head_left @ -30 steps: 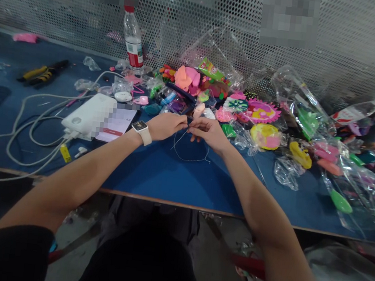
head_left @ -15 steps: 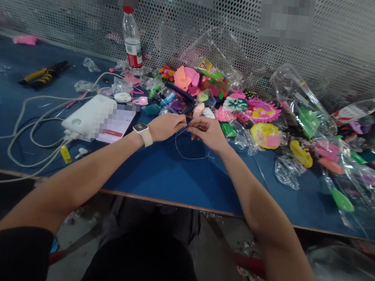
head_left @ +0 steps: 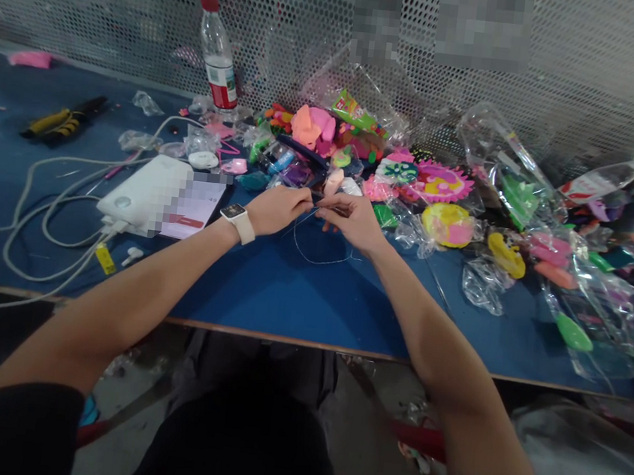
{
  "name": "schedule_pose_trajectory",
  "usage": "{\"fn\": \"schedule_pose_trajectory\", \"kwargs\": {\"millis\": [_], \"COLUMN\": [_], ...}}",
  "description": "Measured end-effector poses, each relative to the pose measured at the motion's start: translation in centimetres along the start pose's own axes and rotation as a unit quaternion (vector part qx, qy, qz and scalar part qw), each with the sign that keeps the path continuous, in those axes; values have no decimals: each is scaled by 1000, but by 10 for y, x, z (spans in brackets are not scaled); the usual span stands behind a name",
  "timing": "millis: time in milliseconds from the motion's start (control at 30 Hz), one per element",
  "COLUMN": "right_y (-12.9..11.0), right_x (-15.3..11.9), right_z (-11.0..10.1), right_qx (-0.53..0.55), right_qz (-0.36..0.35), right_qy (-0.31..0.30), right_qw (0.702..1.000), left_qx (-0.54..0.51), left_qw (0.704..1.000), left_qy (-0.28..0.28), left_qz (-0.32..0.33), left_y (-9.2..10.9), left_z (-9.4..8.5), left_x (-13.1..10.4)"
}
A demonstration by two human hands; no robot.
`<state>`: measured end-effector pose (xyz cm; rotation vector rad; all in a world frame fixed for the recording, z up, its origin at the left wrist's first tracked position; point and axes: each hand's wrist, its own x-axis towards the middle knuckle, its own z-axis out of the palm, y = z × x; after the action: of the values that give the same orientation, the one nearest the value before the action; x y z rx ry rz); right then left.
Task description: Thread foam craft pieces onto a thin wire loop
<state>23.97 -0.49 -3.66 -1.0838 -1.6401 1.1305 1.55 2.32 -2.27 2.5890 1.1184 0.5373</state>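
Near the middle of the blue table (head_left: pixel 287 302), my left hand (head_left: pixel 279 209) and my right hand (head_left: pixel 353 220) meet fingertip to fingertip. A thin pale thread (head_left: pixel 314 261) loops down from between them, and its loose end lies below my right palm. My left fingers are closed in a pinch at the thread's upper end. The right thumb and fingers also pinch there, just beside the left ones. Whether anything else small sits between the fingertips is too fine to make out. Just behind the hands lies a peach-coloured clay piece (head_left: pixel 334 182).
Colourful clay pieces and clear plastic wrappers (head_left: pixel 485 285) spread along the back and right. To the left are a white power bank (head_left: pixel 143 193) with cables, a phone (head_left: pixel 199 206), earbuds (head_left: pixel 132 256), yellow-black pliers (head_left: pixel 63 120) and a bottle (head_left: pixel 218 68). Behind stands a perforated metal screen (head_left: pixel 318 11).
The view has shifted slightly, so the table's things sit a little further left and higher. Both hands keep pinching at the same spot, their fingertips only slightly moved.
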Motion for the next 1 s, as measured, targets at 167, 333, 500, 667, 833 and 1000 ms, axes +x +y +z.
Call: {"fn": "schedule_pose_trajectory", "kwargs": {"millis": [167,333,500,667,833,1000], "right_y": [1,1,0,-4,-6,-11], "right_x": [0,0,1,0,-1,-2], "right_z": [0,1,-1,-3,-2,-2], "right_qx": [-1,-4,-15,-22,-21,-17], "right_qz": [3,-5,-14,-18,-10,-15], "right_qy": [2,1,-5,-2,-9,-15], "right_qw": [1000,1000,1000,1000,1000,1000], "left_qx": [-21,-40,-66,-138,-199,-220], "left_qw": [1000,999,996,989,980,975], "left_qy": [7,11,25,45,9,-6], "left_qz": [12,22,50,18,-1,-12], "left_y": [1,1,4,8,8,10], "left_z": [-2,-6,-7,-8,-10,-13], "left_x": [-1,-1,-3,-3,-1,-2]}}
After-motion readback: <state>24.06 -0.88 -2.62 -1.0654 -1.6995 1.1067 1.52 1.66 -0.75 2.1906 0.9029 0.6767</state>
